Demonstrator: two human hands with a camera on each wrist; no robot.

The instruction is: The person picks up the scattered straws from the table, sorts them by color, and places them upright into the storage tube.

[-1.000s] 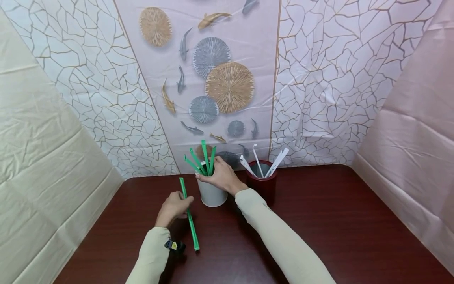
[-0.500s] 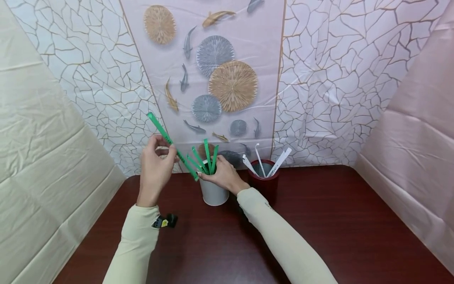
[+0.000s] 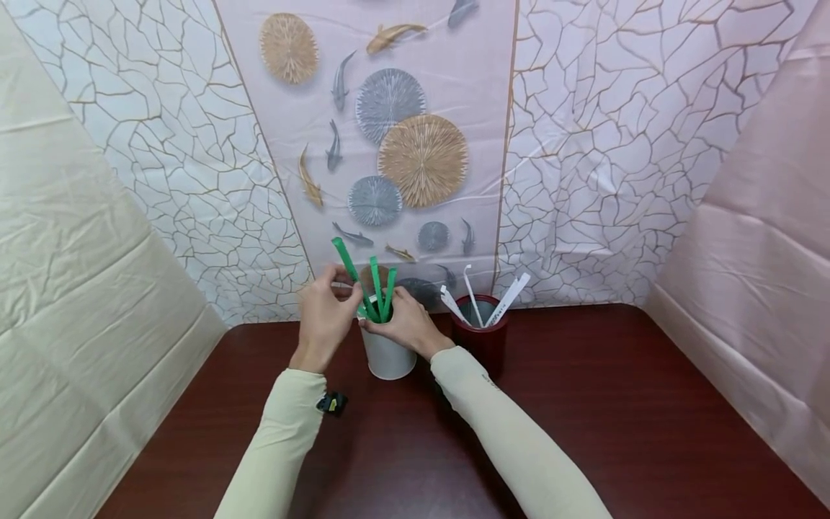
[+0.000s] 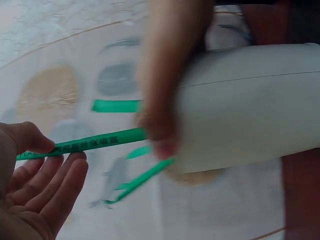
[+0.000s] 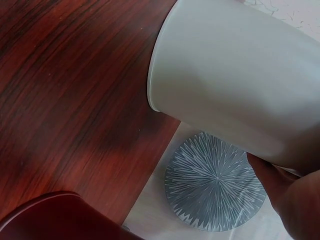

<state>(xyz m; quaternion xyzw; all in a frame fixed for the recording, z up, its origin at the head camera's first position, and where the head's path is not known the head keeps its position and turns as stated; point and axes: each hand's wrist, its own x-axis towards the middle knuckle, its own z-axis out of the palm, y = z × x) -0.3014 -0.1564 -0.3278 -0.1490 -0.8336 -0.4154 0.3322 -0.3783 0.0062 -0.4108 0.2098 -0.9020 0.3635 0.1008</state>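
My left hand (image 3: 324, 315) pinches a green wrapped straw (image 4: 100, 141) between thumb and fingers; dark printing runs along its wrapper. The straw slants, its lower end at the mouth of a white can (image 3: 391, 357). Whether that end is inside is hidden by my right hand (image 3: 413, 323), which grips the can's rim from the right. Several other green wrapped straws (image 3: 377, 281) stick up out of this can. In the right wrist view the can's smooth side (image 5: 225, 65) fills the upper right.
Just right of the white can stands a dark red can (image 3: 480, 346) holding several white wrapped straws (image 3: 509, 297). Both stand near the back edge of a dark red wooden table (image 3: 622, 404). A patterned cloth (image 3: 570, 180) hangs behind it.
My left hand has lifted the green straw from the tabletop and brought it, tilted, rightward to the white can's mouth. The right hand has stayed on the can.
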